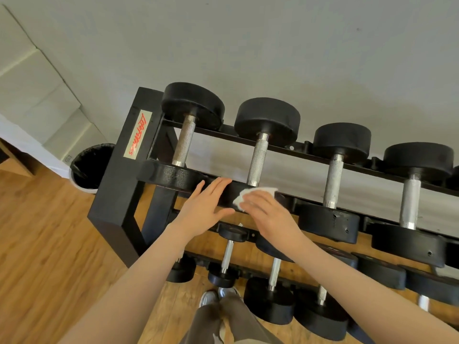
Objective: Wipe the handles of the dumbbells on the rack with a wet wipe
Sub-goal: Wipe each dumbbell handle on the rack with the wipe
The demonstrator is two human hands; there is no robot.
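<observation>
A black dumbbell rack (119, 184) holds several black dumbbells with knurled silver handles on its top shelf. The leftmost handle (183, 141) and the second handle (258, 161) stand just beyond my hands. My left hand (206, 207) lies flat with straight fingers against the near head of the second dumbbell (233, 192). My right hand (265, 214) holds a white wet wipe (253, 193) on that same head, just below the second handle. More handles (334, 180) (409, 202) follow to the right.
Smaller dumbbells (227, 256) sit on the lower shelf beneath my arms. A bin with a black liner (89, 165) stands left of the rack on the wooden floor (49, 244). A grey wall rises behind the rack. My feet (216, 297) are close to the rack's base.
</observation>
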